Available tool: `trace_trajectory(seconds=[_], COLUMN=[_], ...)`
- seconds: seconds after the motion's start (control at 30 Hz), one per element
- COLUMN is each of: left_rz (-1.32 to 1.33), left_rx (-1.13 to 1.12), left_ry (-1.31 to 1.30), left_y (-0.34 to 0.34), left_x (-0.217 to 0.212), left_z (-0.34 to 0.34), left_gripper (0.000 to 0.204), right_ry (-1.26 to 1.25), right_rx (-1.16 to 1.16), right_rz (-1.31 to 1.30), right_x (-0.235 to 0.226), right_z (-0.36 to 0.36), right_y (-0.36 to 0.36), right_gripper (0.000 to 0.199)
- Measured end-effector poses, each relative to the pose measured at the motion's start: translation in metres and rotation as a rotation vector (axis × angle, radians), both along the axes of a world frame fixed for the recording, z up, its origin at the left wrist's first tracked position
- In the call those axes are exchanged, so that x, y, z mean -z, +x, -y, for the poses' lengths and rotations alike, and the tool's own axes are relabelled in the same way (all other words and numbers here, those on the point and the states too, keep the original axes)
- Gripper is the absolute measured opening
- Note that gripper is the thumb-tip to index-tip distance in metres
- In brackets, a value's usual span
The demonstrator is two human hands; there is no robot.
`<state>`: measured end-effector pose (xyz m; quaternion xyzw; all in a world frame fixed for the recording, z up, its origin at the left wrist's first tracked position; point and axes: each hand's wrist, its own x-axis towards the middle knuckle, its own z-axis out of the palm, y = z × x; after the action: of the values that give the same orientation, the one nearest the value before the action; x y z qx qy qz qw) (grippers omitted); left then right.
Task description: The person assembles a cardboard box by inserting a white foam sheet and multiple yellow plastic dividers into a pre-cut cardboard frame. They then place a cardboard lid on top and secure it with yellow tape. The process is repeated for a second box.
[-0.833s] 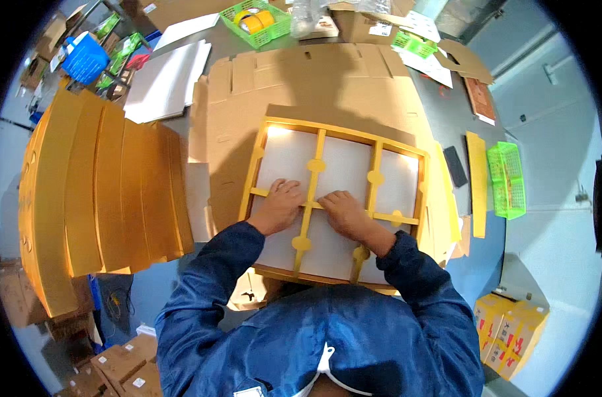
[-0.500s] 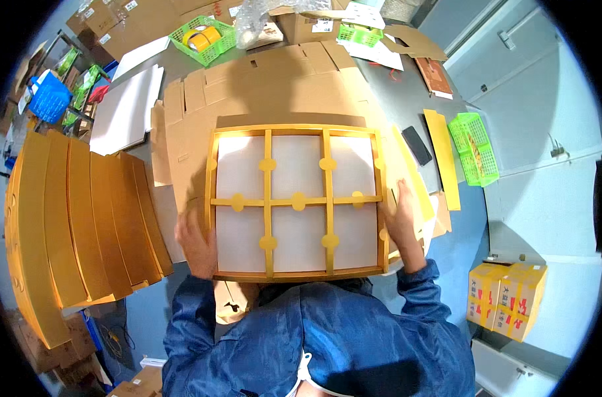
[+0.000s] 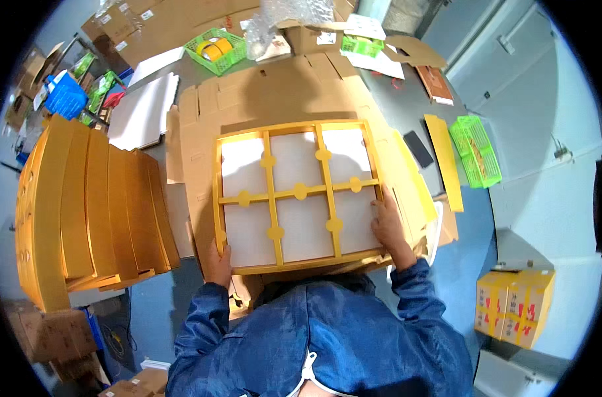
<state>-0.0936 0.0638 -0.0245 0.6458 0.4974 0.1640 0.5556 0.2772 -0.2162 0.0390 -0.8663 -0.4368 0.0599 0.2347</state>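
Note:
A shallow gold box (image 3: 217, 165) lies in front of me on flattened cardboard, turned slightly anticlockwise. Gold dividers (image 3: 273, 213) with round tabs split it into several white-bottomed compartments. My left hand (image 3: 217, 264) grips its near left corner, thumb on the inner side and the other fingers hidden outside. On the right, my right hand (image 3: 391, 230) is closed over the side wall, its fingertips reaching into the near right compartment.
Under the box spreads a brown cardboard sheet (image 3: 225, 99). Gold boxes (image 3: 122, 218) stand stacked at left, beside white boards (image 3: 142, 112). To the right are a phone (image 3: 418, 149), a yellow strip (image 3: 444, 165) and a green basket (image 3: 475, 152). Another green basket (image 3: 215, 49) holds tape rolls.
The box has turned a little anticlockwise, its right side swinging away from me. My right hand has gone from beside the right wall to gripping it. The whole view has shifted slightly.

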Motion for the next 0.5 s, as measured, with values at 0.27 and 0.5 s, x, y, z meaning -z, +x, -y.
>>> trace_trajectory(seconds=[0.27, 0.5], left_rz=[-0.121, -0.018], left_rx=[0.087, 0.114], left_ry=[0.117, 0.19], left_y=[0.005, 0.021], left_x=[-0.013, -0.002], left_z=[0.004, -0.005], left_gripper=[0.053, 0.044], right_ry=[0.112, -0.099], right_rx=[-0.067, 0.168], right_rz=[0.062, -0.421], right_x=[-0.015, 0.066], right_z=[-0.056, 0.044], right_y=[0.036, 0.045], right_gripper=[0.062, 0.053])
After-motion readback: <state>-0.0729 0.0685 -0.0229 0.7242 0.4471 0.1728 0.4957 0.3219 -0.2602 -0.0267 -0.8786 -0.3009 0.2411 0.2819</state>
